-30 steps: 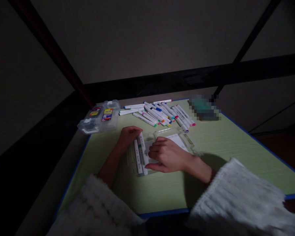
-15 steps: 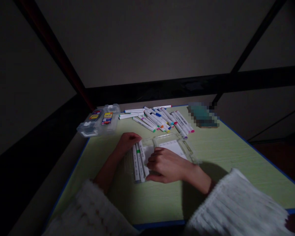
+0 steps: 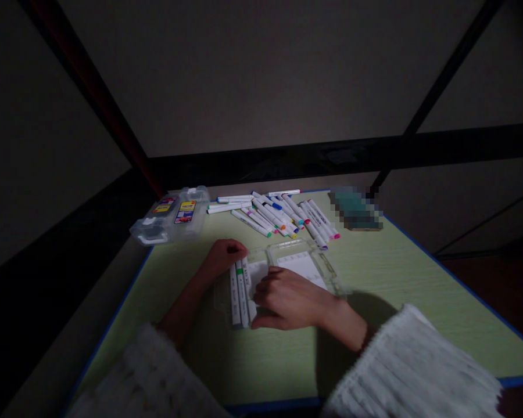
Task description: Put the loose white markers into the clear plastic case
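An open clear plastic case (image 3: 221, 299) lies on the table, with white markers side by side in its left half. One marker (image 3: 242, 293) there has a green band. Fingers of my left hand (image 3: 223, 258) are pinched at the far end of the rightmost marker (image 3: 247, 283) in this row. My right hand (image 3: 290, 297) is curled over the case, its thumb against the near end of the same marker. Its other fingertips are partly hidden. White paper (image 3: 300, 266) shows in the case's right half.
Behind the case lies a loose pile of white markers (image 3: 268, 215) with coloured ends. A closed clear case (image 3: 163, 223) with bright labels stands at the back left. A blurred-out phone-like object (image 3: 356, 209) rests at the back right. Blue edging (image 3: 274, 404) rims the green table.
The rightmost marker has settled closer beside the others, now nearly parallel to them. Both hands stay at its ends. The whole view has shifted slightly.
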Motion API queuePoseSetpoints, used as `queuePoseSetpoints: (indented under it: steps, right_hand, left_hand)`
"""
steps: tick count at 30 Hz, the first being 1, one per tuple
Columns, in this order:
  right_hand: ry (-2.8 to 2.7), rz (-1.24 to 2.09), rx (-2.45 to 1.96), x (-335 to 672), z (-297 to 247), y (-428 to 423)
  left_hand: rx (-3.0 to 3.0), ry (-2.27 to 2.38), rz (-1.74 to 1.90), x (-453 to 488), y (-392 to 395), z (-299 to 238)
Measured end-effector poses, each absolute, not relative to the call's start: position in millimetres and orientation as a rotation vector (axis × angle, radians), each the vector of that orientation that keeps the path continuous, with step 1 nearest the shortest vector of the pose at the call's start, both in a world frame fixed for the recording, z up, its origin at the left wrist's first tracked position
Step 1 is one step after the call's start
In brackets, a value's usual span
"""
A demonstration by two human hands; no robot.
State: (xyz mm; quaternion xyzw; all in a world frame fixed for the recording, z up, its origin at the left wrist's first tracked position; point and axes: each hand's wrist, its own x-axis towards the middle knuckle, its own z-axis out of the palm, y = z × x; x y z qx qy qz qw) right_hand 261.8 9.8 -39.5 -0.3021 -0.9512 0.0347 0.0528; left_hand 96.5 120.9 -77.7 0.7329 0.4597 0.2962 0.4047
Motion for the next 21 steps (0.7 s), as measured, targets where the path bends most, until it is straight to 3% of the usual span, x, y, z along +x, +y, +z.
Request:
queuePoseSetpoints:
  steps: [21]
  right_hand:
    - [-2.839, 0.161, -0.941, 269.1, -37.8, 13.5]
  left_hand:
    - [1.813, 1.154, 0.745, 99.1, 117.0, -73.2]
